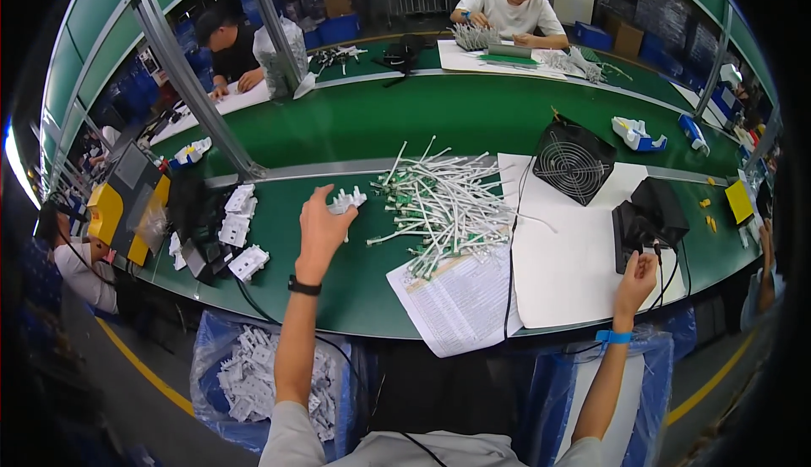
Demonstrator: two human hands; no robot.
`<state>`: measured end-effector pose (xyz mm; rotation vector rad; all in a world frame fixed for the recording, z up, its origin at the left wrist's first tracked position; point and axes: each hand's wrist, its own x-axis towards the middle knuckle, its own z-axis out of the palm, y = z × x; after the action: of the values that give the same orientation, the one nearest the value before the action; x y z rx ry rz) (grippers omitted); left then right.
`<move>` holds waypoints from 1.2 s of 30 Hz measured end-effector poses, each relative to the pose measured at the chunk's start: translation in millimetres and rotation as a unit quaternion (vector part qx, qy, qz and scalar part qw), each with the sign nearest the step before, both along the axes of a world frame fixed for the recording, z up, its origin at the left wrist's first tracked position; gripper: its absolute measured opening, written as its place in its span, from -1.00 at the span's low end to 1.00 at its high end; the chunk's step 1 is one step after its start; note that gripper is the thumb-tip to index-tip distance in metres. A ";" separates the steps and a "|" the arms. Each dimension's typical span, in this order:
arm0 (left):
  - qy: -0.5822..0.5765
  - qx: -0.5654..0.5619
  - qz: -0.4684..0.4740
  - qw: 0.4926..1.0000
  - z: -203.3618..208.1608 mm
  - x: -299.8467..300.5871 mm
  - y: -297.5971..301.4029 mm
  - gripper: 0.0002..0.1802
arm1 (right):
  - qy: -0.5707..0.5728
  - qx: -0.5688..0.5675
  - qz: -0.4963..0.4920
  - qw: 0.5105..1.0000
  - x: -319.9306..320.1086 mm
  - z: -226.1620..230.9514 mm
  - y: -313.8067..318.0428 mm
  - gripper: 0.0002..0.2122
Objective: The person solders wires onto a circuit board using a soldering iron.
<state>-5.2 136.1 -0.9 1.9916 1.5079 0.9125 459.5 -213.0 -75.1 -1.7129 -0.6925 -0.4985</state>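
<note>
Left hand (pixel 318 229), fingers half-curled, has a white plastic part (pixel 346 202) between thumb and fingers, above the bench (pixel 338 302). Right hand (pixel 635 283), fingers drawn together, is at the black device (pixel 627 232); whether it grips anything cannot be told. White cables (pixel 448 201) lie piled just right of the part. Below the bench edge, a plastic-lined blue bin (pixel 203 382) at left contains white parts (pixel 249 374); another lined bin (pixel 661 374) stands at right.

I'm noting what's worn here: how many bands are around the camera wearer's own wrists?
2: a narrow black wristband on the wrist of the left hand, and a bright blue wristband on that of the right hand. Both wrists show, so probably none is hidden.
</note>
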 end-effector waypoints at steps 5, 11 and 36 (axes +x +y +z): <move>0.181 0.297 0.072 0.935 -50.7 2.4 114.8 0.06 | 0.011 0.004 0.027 1.000 3.2 0.1 1.7 -0.79; 0.292 0.289 0.148 0.900 -28.8 -33.5 100.1 0.01 | -0.023 -0.053 -0.002 0.998 0.3 -3.5 -2.2 -0.77; 0.118 0.165 -0.082 0.976 -9.5 -120.6 -92.9 0.04 | -0.282 -0.185 0.408 0.848 -303.0 30.7 237.1 -0.68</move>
<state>-125.8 43.2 -10.4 2.4993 1.3528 0.9320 156.5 24.1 -44.5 -1.4105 -1.9397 -0.2505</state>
